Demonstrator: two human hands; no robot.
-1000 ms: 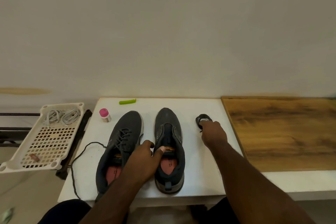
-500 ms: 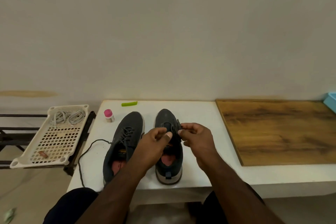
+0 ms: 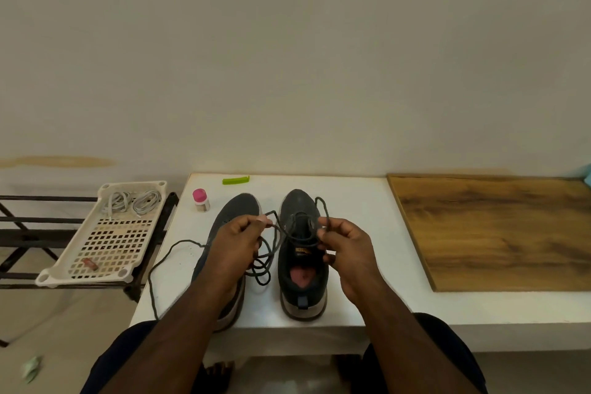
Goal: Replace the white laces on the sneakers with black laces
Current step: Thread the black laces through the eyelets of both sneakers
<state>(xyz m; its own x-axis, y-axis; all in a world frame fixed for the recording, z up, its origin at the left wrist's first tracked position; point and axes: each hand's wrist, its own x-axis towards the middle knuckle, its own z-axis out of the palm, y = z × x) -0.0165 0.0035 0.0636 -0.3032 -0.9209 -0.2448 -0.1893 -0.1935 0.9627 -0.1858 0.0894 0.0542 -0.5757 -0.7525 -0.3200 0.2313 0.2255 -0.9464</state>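
Hands are busy with one black lace [image 3: 271,253], held above the right sneaker [image 3: 303,269], which I take as landmark. The left hand [image 3: 235,246] pinches a strand of the lace just left of this sneaker, and the right hand [image 3: 347,249] pinches another strand over its right side; both have fingers closed on the lace. Loops hang between the hands and fall into the gap left of the sneaker. The left sneaker [image 3: 230,224], just beside it to the left, already carries a black lace whose tail [image 3: 160,269] runs out further left, to the near table edge. White laces [image 3: 132,201] lie in a tray [image 3: 105,253] well to the left.

I judge the step is untangling the lace before threading the right sneaker. The next move calls for finding one tip and bringing it to the lowest eyelets near the toe.

Behind the sneaker the white table [image 3: 351,201] has open room; to its right also, up to the wooden board [image 3: 495,227]. The heel stands near the front edge, so pulling toward the body could slide it off.
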